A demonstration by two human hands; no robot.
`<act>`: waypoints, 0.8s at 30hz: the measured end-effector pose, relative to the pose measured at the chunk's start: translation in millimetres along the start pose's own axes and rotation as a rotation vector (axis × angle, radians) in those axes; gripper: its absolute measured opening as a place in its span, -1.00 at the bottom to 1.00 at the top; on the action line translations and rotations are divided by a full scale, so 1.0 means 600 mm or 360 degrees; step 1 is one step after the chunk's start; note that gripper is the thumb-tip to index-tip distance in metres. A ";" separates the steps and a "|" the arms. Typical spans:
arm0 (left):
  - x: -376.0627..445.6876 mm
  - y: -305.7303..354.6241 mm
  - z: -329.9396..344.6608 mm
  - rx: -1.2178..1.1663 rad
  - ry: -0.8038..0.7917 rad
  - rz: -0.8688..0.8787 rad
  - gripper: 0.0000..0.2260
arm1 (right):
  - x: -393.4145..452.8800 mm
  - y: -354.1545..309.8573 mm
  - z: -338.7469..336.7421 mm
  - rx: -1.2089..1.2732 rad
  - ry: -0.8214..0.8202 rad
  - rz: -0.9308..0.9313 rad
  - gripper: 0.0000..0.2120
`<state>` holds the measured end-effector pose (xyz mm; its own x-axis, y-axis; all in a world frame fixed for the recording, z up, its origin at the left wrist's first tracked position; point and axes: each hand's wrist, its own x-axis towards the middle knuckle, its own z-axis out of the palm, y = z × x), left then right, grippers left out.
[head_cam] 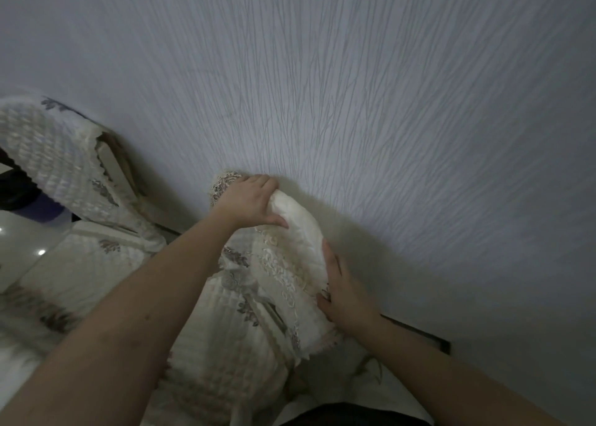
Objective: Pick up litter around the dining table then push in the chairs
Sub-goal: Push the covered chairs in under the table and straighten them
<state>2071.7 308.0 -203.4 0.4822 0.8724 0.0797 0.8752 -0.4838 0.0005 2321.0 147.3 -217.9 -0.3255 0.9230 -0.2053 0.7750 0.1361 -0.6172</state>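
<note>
A dining chair (258, 299) with a cream quilted, flower-patterned cover stands right below me, its back close to the wall. My left hand (250, 201) grips the far end of the chair's top rail. My right hand (343, 295) holds the near end of the same rail, fingers wrapped over the lace-edged cover. Both forearms reach in from the bottom of the view. No litter shows anywhere in the frame.
A second chair (61, 164) with the same cover stands at the left. A textured pale wall (371, 103) fills most of the view, with a dark skirting strip (419, 332) at its foot. Glossy floor (29, 241) shows at the far left.
</note>
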 end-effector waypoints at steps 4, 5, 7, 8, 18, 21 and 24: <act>-0.031 -0.041 -0.010 0.0055 0.0004 -0.0109 -0.16 | 0.030 -0.024 0.005 -0.0060 -0.0066 -0.0065 -0.03; -0.040 -0.052 -0.014 0.0069 0.0004 -0.0140 -0.17 | 0.039 -0.031 0.007 -0.0073 -0.0083 -0.0085 -0.03; -0.060 -0.073 -0.020 0.0104 -0.0005 -0.0219 -0.17 | 0.057 -0.045 0.013 -0.0113 -0.0102 -0.0139 -0.03; -0.070 -0.083 -0.022 0.0124 -0.0012 -0.0261 -0.18 | 0.066 -0.052 0.016 -0.0129 -0.0109 -0.0168 -0.02; -0.196 -0.163 -0.032 0.0086 -0.0065 -0.0611 -0.22 | 0.121 -0.132 0.075 -0.0245 -0.0251 -0.0399 0.01; -0.241 -0.180 -0.035 0.0118 0.0015 -0.0676 -0.26 | 0.130 -0.157 0.096 -0.0290 -0.0290 -0.0484 0.00; -0.281 -0.196 -0.035 0.0154 0.0029 -0.0760 -0.26 | 0.138 -0.180 0.116 -0.0330 -0.0326 -0.0550 0.01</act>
<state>1886.6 216.5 -196.1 0.0256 0.9935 0.1109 0.9985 -0.0200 -0.0515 2172.7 183.8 -220.7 -0.6685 0.7233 -0.1728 0.6874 0.5123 -0.5149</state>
